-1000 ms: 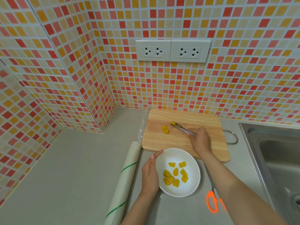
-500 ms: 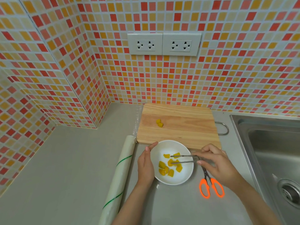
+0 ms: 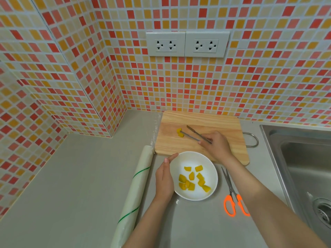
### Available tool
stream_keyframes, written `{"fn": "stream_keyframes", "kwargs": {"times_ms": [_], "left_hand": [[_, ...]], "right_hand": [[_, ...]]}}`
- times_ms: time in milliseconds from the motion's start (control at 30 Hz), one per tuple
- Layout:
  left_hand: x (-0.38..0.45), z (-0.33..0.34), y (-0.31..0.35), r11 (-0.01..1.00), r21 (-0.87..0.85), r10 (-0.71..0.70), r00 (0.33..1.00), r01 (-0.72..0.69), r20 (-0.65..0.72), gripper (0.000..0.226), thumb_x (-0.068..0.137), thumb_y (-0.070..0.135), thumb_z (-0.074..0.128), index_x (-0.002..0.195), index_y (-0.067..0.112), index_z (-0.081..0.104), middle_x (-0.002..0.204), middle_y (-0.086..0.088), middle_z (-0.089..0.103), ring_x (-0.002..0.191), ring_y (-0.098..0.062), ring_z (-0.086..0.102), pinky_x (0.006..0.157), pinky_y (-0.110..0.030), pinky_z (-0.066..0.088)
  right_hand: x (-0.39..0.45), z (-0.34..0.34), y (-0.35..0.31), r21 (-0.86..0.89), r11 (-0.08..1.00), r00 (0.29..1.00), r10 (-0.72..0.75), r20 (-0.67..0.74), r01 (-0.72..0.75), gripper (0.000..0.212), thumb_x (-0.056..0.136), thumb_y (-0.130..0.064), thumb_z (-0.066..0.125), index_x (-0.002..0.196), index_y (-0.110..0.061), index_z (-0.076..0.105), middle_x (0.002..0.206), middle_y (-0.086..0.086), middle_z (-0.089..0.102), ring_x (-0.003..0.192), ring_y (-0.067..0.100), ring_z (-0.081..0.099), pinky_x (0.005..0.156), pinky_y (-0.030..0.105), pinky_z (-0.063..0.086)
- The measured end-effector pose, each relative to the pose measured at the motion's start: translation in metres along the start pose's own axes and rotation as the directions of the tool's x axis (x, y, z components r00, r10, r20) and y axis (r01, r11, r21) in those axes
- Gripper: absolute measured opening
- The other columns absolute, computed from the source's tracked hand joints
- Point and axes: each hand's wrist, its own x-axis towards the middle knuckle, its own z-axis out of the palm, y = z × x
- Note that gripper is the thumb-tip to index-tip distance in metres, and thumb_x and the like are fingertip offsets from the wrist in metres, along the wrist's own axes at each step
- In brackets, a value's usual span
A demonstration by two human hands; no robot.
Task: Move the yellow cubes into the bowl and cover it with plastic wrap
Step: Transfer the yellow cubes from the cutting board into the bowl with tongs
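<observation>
Most of the yellow cubes [image 3: 194, 179] are already held in the white bowl [image 3: 212, 169], which is set on the grey counter [image 3: 71, 185] just near of the wooden cutting board [image 3: 206, 120]. About nine pieces can be counted inside. A last small cluster of cubes [image 3: 179, 132], two as far as can be made out, is left on the far left part of the board.

The tongs [image 3: 194, 135] are gripped in the right hand [image 3: 217, 147], the fingers being curled round the handle end. The two arms of the tongs are spread, with one tip beside the remaining cluster; nothing is clamped between them yet. The left hand [image 3: 165, 178] is laid against the left wall of the bowl, fingers extended along the rim, so that the bowl is steadied.

The transfer step is judged nearly complete: only the remaining cluster is to be moved. The covering step has not been started. The plastic wrap roll [image 3: 133, 196] lies to the left of the bowl, with a clear sheet apparently drawn out toward the left edge of the board. Orange-handled scissors [image 3: 232, 196] lie to the right of the bowl.
</observation>
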Motion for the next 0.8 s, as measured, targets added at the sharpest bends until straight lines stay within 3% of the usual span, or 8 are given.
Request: {"fn": "stream_keyframes", "kwargs": {"times_ms": [133,300,500,667,800], "left_hand": [[0.003,0.007,0.006,1.000,0.005,0.022,0.999,-0.022,0.026,0.045,0.102,0.028,0.025,0.113,0.017,0.068,0.119,0.002,0.068,0.114,-0.006,0.059,0.090,-0.010,0.044],[0.001,0.008,0.008,0.999,-0.004,0.037,0.999,-0.037,0.032,0.046,0.102,0.027,0.025,0.115,0.014,0.067,0.119,0.000,0.067,0.111,-0.003,0.059,0.086,-0.005,0.044],[-0.017,0.014,-0.002,1.000,0.002,0.014,0.998,-0.015,0.062,0.046,0.102,0.027,0.026,0.115,0.013,0.067,0.119,0.003,0.066,0.108,0.008,0.057,0.082,-0.001,0.042],[-0.025,0.018,-0.004,1.000,0.005,0.020,0.997,-0.021,0.078,0.045,0.102,0.026,0.026,0.115,0.012,0.067,0.118,0.002,0.067,0.108,0.005,0.058,0.082,-0.003,0.043],[-0.023,0.014,-0.003,1.000,0.012,0.027,0.998,-0.028,0.063,0.046,0.102,0.027,0.025,0.115,0.016,0.067,0.119,0.004,0.067,0.114,-0.002,0.058,0.088,-0.004,0.042]], "right_hand": [[0.013,0.002,-0.004,-0.004,1.000,1.000,-0.011,0.004,0.011,0.027,0.081,-0.030,0.066,0.106,-0.021,0.071,0.074,0.001,0.046,0.078,0.022,0.051,0.065,0.027,0.033],[0.016,0.004,-0.010,-0.082,0.997,1.000,-0.005,0.027,0.007,0.030,0.082,-0.031,0.065,0.110,-0.021,0.069,0.086,0.004,0.045,0.092,0.030,0.057,0.068,0.025,0.032],[-0.002,0.006,0.006,-0.134,0.991,1.000,0.009,-0.010,-0.011,0.027,0.085,-0.024,0.062,0.110,-0.020,0.069,0.085,0.001,0.045,0.095,0.030,0.057,0.072,0.027,0.036],[-0.013,0.002,0.017,-0.046,0.999,0.998,0.006,-0.059,-0.009,0.028,0.083,-0.014,0.065,0.111,-0.011,0.069,0.083,0.009,0.049,0.089,0.032,0.056,0.065,0.022,0.028],[-0.021,-0.004,0.009,0.068,0.997,0.994,-0.024,-0.105,0.031,0.028,0.081,-0.010,0.066,0.109,-0.006,0.069,0.083,0.015,0.052,0.084,0.032,0.057,0.065,0.023,0.031]]}}
